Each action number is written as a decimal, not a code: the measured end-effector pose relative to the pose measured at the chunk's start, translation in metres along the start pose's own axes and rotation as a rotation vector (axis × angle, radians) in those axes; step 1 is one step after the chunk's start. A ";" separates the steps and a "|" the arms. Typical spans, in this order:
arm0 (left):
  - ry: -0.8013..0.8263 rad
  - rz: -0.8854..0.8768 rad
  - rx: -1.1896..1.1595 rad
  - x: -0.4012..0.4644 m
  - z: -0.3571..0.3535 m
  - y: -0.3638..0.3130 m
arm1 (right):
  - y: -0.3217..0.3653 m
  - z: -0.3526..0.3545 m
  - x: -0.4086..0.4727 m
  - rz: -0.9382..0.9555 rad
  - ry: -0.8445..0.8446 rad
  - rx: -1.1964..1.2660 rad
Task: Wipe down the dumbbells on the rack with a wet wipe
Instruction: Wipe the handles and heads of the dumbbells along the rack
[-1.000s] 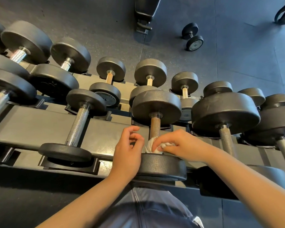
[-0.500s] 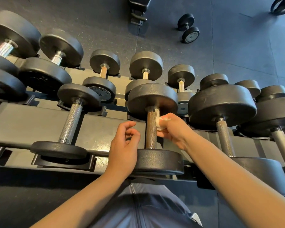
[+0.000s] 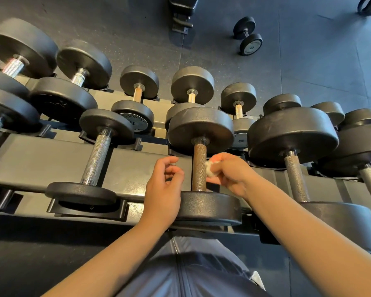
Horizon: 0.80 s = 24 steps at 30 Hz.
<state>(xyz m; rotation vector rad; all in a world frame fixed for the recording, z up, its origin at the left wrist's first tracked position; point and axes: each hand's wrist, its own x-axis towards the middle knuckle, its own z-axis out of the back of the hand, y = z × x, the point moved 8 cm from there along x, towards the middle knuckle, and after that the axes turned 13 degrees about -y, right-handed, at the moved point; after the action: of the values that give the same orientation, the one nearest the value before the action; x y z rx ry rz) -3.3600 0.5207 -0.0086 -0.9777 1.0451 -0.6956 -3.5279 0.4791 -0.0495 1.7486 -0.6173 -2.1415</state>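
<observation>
Right hand [image 3: 229,173] is pinching the wet wipe [image 3: 210,171] against the dumbbell handle [image 3: 199,168]; left hand [image 3: 163,185] is hovering loosely curled, just left of it

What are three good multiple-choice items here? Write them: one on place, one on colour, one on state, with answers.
1. Where is the wet wipe?
A. On the floor
B. At the right of the brown handle
C. On the rack

2. What colour is the wipe?
A. White
B. Blue
C. Green

3. What does the left hand hold?
A. The wipe
B. A dumbbell
C. Nothing

Answers: B, the right hand holds it against the handle's right side; A, it shows white; C, its fingers curl loosely beside the handle, holding nothing.
</observation>
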 end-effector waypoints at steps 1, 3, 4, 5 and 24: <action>-0.005 0.004 -0.002 0.000 0.000 0.000 | 0.001 -0.004 0.006 -0.014 -0.013 0.097; -0.013 0.013 -0.009 0.000 0.000 0.000 | 0.003 -0.014 0.019 -0.058 0.000 0.310; -0.016 0.014 -0.012 -0.001 0.000 0.000 | 0.003 -0.018 0.024 -0.097 0.018 0.417; -0.018 0.014 -0.013 -0.001 0.000 -0.001 | 0.003 -0.019 0.026 -0.132 0.036 0.491; -0.064 -0.005 0.005 0.001 0.002 0.001 | -0.011 0.006 -0.010 0.137 0.203 -0.637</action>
<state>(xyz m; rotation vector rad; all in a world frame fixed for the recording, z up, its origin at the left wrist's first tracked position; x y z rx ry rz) -3.3582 0.5211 -0.0092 -0.9925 0.9847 -0.6662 -3.5310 0.4949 -0.0455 1.4789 0.0113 -1.7655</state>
